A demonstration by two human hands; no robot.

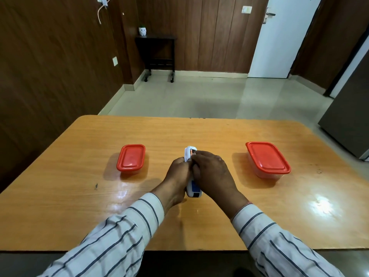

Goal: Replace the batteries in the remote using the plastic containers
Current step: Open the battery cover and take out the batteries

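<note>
White remote (192, 186) at counter (199, 134) centre, battery bay up, copper battery (191, 152) visible. Left hand (178, 170) grips remote's side; right hand (211, 170) fingers curled onto bay. Red-lidded small container (131, 158) left, larger container (267, 158) right, both shut.

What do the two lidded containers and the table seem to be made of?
Left container and right container: likely plastic, with smooth red lids; the right one shows a clear base. Table: wood-look top, glossy, judging by grain and light glare; possibly laminate.
</note>
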